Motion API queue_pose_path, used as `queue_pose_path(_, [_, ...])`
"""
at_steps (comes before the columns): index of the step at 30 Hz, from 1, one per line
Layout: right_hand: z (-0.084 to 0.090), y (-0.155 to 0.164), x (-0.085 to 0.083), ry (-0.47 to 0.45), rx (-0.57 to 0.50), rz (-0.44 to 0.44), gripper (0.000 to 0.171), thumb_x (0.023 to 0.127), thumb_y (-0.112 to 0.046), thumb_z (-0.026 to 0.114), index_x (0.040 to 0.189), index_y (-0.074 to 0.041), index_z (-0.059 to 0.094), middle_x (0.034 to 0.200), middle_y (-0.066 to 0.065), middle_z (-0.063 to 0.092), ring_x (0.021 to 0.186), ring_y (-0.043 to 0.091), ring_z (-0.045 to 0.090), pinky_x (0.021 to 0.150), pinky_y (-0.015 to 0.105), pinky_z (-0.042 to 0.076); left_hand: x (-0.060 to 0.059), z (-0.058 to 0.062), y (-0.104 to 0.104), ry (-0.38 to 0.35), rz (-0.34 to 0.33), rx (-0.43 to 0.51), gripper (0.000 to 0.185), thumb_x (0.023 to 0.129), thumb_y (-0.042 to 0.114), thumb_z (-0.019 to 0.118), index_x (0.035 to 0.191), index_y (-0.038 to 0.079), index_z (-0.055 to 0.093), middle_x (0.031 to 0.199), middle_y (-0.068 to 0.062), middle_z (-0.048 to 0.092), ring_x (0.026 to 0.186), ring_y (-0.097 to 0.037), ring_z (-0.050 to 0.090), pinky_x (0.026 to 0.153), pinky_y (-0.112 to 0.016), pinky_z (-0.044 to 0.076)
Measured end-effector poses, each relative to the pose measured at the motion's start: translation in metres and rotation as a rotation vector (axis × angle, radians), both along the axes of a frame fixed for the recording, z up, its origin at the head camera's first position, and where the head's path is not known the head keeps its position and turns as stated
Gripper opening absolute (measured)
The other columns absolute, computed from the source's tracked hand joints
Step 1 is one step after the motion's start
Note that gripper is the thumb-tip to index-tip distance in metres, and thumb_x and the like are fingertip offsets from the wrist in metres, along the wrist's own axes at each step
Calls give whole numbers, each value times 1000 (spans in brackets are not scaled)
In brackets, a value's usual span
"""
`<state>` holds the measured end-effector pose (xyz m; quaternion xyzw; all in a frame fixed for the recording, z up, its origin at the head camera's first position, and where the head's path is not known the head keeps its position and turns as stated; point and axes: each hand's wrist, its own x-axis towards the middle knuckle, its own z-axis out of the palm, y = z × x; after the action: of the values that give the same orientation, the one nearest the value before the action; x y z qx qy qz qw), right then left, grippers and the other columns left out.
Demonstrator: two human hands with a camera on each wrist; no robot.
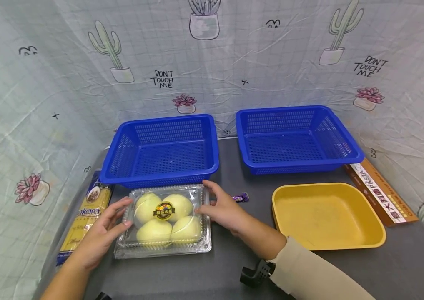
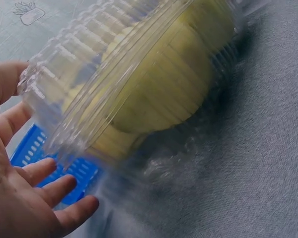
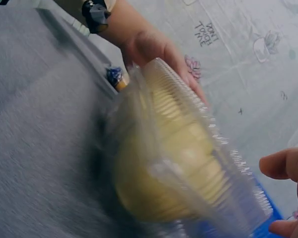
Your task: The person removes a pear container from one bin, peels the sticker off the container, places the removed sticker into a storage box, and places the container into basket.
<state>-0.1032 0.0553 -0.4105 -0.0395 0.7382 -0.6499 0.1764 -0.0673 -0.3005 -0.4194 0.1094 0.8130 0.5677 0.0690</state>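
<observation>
A clear plastic clamshell box [image 1: 204, 246] of pale yellow-green round fruit [image 1: 155, 233] lies in front of the left blue basket, with a black and gold label [image 1: 164, 211] on its lid. My left hand [image 1: 101, 233] is at the box's left side, fingers spread; in the left wrist view its thumb and a finger are right at the lid's edge. At the box's right side is my right hand [image 1: 227, 210], thumb and forefinger spread apart. The right wrist view shows its fingertips [image 3: 274, 166] beside the lid, with the fruit blurred inside.
Two blue baskets [image 1: 170, 177] [image 1: 302, 162] stand at the back, and a yellow tray [image 1: 328, 246] at the right. A yellow and blue pasta packet [image 1: 88, 212] lies far left, a brown pasta box [image 1: 384, 196] far right. Near my right hand is a small purple wrapped item [image 1: 241, 197].
</observation>
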Motion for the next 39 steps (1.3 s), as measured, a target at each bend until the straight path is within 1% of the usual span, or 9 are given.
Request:
queue_pose_path(3, [12,4,-3,89,152,19,85,89,-26,82,164,-16,43,161,20,45,138,45,52,102,57,52,0,2,-3,-6,-17,-5,57,107,2,61,160,8,43,172,-21,22,137,0,37,99,-11,39])
queue_pose_path(7, [30,6,-5,221,336,89,77,90,-32,82,158,-16,51,158,17,50,142,40,50,112,61,44,0,4,-5,-22,-30,-5,58,107,3,60,162,10,42,172,-15,25,138,-3,36,99,-12,40])
queue_pose_path(12, [52,-1,-7,363,595,190,66,91,-41,81,150,-18,61,147,13,58,131,38,56,101,56,51,1,4,-6,-57,-29,-3,58,109,6,59,164,12,39,167,3,34,142,-12,35,99,-12,39])
queue_pose_path(15, [62,-8,-7,400,707,236,63,92,-47,79,147,-21,64,141,9,60,126,35,56,91,51,55,1,4,-6,-72,-26,3,59,110,7,58,164,12,37,163,7,35,148,-29,32,99,-13,39])
queue_pose_path(19, [69,-17,-8,444,805,283,58,95,-51,76,146,-24,66,142,5,59,129,34,52,91,51,54,1,2,-6,-91,-25,12,59,110,9,58,165,12,37,164,6,33,150,-53,24,98,-12,40])
queue_pose_path(23, [73,-27,-8,496,890,338,54,97,-52,73,143,-24,68,140,3,60,121,29,52,96,48,50,0,0,-5,-95,-29,32,59,109,7,58,165,12,37,163,6,34,150,-61,18,99,-12,39])
queue_pose_path(28, [76,-39,-8,561,984,382,47,97,-52,72,135,-24,74,126,0,64,102,22,53,85,40,47,2,-3,-4,-82,-33,54,58,109,5,56,164,11,37,159,8,36,149,-67,15,99,-11,38])
queue_pose_path(34, [73,-50,-13,595,1076,417,44,96,-52,71,127,-21,76,109,-1,60,89,20,51,74,39,49,3,-4,-1,-83,-23,65,58,110,5,55,164,8,36,164,-14,31,149,-62,19,99,-15,44])
queue_pose_path(39, [72,-54,-16,604,1087,426,42,96,-50,71,128,-24,77,111,-2,61,90,19,51,75,39,47,4,-6,-2,-110,-21,72,58,111,7,53,165,10,33,167,-31,19,149,-60,18,98,-16,45])
